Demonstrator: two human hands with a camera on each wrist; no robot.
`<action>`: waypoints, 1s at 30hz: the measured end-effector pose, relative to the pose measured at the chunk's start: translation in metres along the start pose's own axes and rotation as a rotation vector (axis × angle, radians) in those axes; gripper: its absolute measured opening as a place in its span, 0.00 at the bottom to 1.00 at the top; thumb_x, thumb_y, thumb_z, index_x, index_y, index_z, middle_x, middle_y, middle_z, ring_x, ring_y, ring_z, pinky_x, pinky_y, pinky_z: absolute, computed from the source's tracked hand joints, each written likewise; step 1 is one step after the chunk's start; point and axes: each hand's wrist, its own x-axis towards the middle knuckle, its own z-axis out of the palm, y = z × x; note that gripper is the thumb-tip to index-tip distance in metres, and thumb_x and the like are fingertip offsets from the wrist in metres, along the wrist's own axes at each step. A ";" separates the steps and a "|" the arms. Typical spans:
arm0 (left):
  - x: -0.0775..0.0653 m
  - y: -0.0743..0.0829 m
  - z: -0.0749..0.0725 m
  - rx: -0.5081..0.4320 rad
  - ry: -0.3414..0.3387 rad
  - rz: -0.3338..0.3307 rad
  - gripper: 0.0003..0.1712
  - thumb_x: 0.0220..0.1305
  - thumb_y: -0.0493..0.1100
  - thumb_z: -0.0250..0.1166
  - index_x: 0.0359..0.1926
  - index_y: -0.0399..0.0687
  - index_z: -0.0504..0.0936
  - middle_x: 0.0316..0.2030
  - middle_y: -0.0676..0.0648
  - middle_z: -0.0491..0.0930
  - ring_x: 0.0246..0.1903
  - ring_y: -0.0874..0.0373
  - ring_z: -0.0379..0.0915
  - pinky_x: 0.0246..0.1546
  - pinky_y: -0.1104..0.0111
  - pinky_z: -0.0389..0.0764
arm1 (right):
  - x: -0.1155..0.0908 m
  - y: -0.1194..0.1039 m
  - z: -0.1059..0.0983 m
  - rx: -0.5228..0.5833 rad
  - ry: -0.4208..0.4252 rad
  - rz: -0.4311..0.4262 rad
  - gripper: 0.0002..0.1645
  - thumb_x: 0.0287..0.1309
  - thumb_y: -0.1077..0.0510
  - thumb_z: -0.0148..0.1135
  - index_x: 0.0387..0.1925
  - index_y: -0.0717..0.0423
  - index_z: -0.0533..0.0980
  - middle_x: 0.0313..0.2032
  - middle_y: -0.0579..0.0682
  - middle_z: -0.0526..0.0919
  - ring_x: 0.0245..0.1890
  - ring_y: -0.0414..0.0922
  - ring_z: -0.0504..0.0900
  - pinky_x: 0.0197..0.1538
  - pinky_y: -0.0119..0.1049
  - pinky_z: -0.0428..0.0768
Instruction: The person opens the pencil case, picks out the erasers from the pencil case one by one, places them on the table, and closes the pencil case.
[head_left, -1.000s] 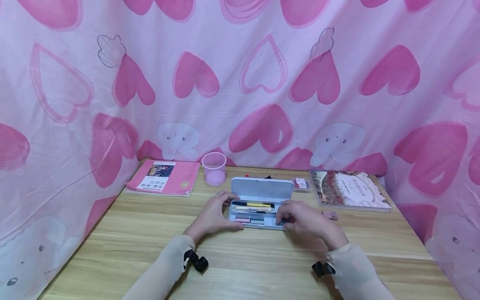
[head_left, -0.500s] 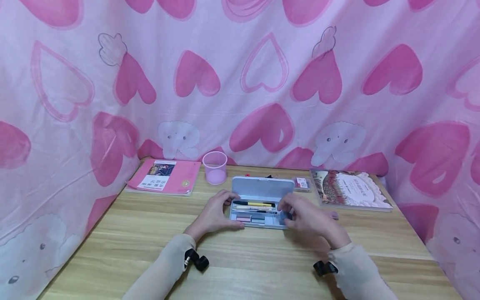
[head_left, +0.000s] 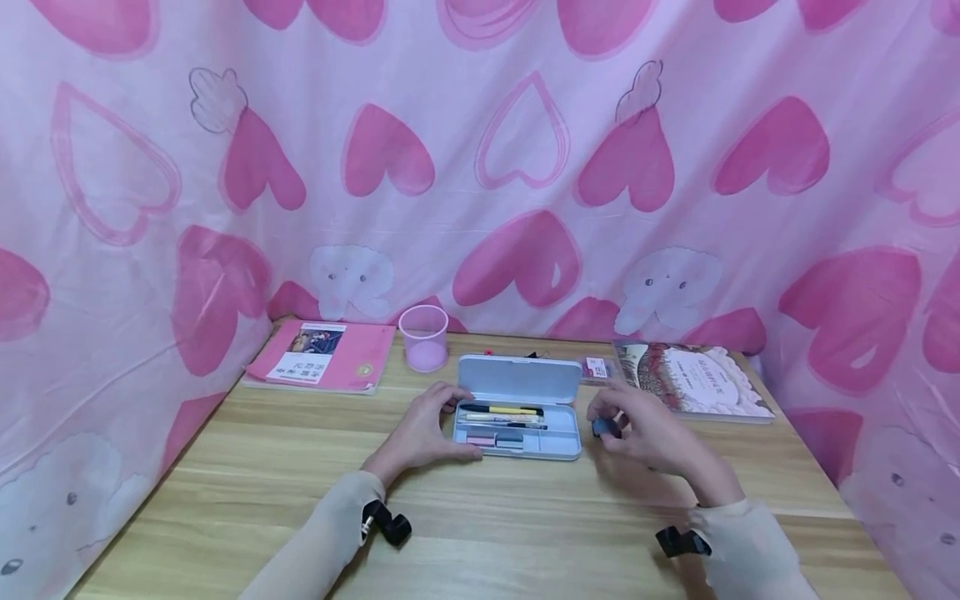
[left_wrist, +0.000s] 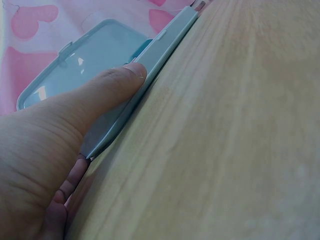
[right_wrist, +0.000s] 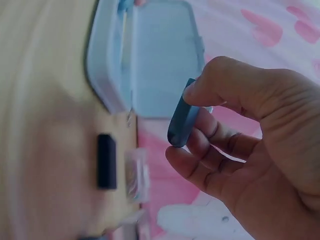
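Note:
A light blue pencil case lies on the table with its lid raised. My left hand grips its left end, thumb on the front wall in the left wrist view and fingers around the back corner. Inside are several pens, a pinkish block and a grey-blue block; the front right compartment is bare. Just right of the case, my right hand pinches a small dark blue-grey oblong with a rounded end, between thumb and fingers. I cannot tell what this piece is.
Behind stand a pink cup, a pink book at left and a patterned book at right. A small labelled packet lies behind the case. In the right wrist view, a dark block rests on the table.
My right hand has lifted the dark blue-grey oblong from the case's front right compartment and moved right, clear of the case. My left hand has kept its hold on the left end.

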 end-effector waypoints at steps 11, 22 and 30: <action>0.000 0.001 -0.002 0.005 -0.003 -0.010 0.55 0.40 0.72 0.91 0.67 0.59 0.83 0.64 0.55 0.80 0.61 0.57 0.78 0.69 0.55 0.83 | -0.025 0.023 0.023 -0.008 -0.077 0.127 0.20 0.53 0.65 0.82 0.45 0.46 0.85 0.44 0.42 0.85 0.44 0.42 0.81 0.49 0.41 0.87; -0.002 0.000 0.000 -0.004 -0.009 -0.016 0.55 0.41 0.74 0.90 0.68 0.59 0.82 0.64 0.55 0.79 0.61 0.57 0.78 0.69 0.54 0.83 | -0.024 0.026 0.031 -0.033 -0.111 0.154 0.20 0.52 0.64 0.85 0.46 0.45 0.89 0.43 0.41 0.83 0.42 0.42 0.78 0.46 0.37 0.83; -0.001 0.000 0.000 0.012 -0.004 -0.010 0.55 0.41 0.74 0.90 0.68 0.60 0.82 0.64 0.55 0.80 0.60 0.56 0.78 0.69 0.54 0.83 | -0.022 0.022 0.027 -0.023 -0.135 0.182 0.18 0.56 0.63 0.83 0.48 0.48 0.89 0.43 0.43 0.82 0.42 0.43 0.78 0.47 0.39 0.83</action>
